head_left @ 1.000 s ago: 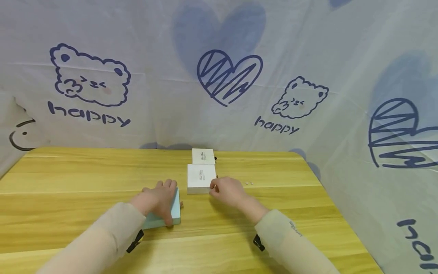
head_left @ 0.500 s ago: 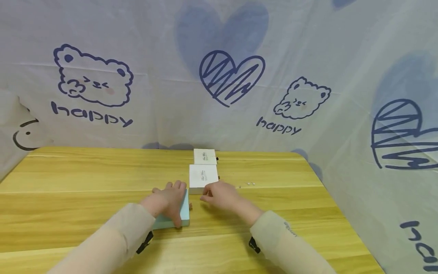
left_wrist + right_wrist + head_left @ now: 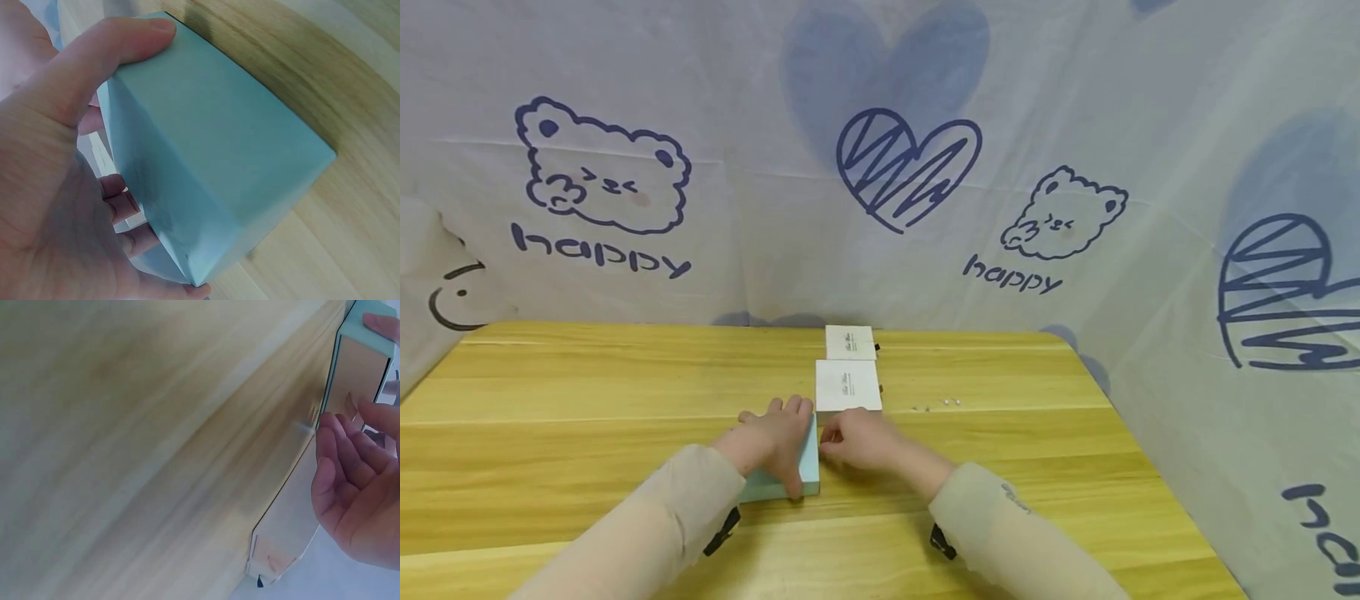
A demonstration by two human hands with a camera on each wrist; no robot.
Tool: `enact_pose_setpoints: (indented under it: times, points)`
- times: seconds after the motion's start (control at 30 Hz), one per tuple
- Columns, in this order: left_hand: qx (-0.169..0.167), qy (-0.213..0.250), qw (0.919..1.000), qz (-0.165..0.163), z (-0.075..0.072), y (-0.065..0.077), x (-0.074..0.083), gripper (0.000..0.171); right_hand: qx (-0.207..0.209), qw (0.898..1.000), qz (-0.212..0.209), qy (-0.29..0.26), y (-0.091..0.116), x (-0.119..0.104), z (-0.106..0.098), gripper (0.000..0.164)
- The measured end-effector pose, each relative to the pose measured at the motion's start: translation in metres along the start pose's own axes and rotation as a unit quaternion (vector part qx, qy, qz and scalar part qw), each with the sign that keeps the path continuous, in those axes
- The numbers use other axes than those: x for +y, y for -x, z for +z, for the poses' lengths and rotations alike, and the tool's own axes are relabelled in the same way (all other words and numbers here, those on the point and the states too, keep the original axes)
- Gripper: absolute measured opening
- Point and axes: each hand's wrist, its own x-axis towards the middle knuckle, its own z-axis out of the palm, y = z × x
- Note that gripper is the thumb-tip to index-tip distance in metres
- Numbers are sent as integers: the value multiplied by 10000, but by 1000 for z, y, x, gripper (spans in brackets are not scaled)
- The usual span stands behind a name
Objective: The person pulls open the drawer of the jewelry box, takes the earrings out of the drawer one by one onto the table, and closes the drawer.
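One pale teal box [image 3: 187, 119], smooth, sharp-edged, tan end panel [image 3: 351, 365]

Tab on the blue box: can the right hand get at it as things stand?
Probably yes: the right hand is right beside the tab, and the left hand grips the blue box without covering the tab.
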Motion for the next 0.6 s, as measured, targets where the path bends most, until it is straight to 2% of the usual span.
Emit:
enact_pose_setpoints:
  times: [0.13,0.6]
  points:
    - [9,25,10000,-13,0,1,1,87,43,9997,-7,-221,-1,-5,1,15]
    - [60,68,10000,11,0,1,0,86,160,9994,52,-312,-4,-13,4,41]
